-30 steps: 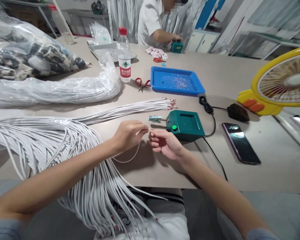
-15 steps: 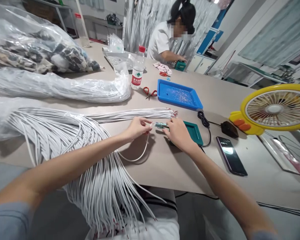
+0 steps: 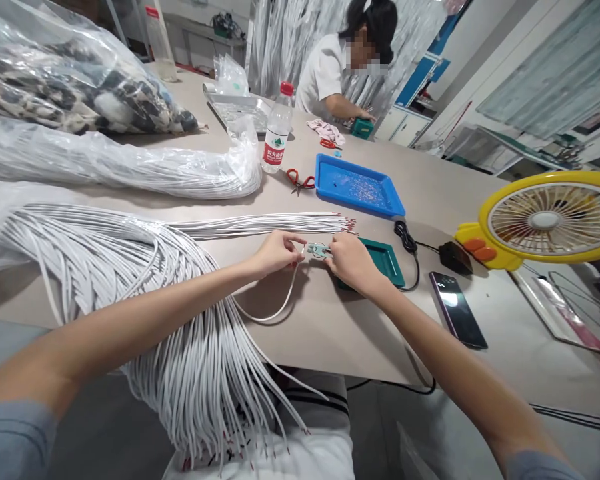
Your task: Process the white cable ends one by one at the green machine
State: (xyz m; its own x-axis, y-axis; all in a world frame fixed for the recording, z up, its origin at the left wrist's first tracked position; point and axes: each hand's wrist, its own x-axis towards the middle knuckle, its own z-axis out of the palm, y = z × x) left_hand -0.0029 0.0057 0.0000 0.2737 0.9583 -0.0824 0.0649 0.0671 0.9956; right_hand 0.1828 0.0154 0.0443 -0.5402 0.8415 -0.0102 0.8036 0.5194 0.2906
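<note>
Pinched in the fingers of my left hand [image 3: 279, 255] is the end of a white cable [image 3: 291, 293], which loops down and back to the left. My right hand [image 3: 353, 261] is closed around wire strippers [image 3: 319, 251]; their pale green jaws point left at the cable end, close to my left fingertips. Whether the jaws touch the wire is too small to tell. Under my left forearm a big bundle of white cables [image 3: 195, 360] spills over the table edge onto my lap. Behind my hands lies a row of cables [image 3: 260, 223] with reddish ends.
A green tray [image 3: 393, 263] sits beside my right hand, with a phone [image 3: 457, 310] and yellow fan [image 3: 485, 230] further right. Beyond are a blue tray [image 3: 397, 203], red-handled scissors [image 3: 300, 180], a water bottle [image 3: 275, 143] and bagged cables [image 3: 155, 170]. Opposite, a person [image 3: 325, 73] works.
The wire strippers have moved slightly left, nearer my left fingertips, and their jaws show more fully. My left hand still pinches the cable. The camera view has shifted a little.
</note>
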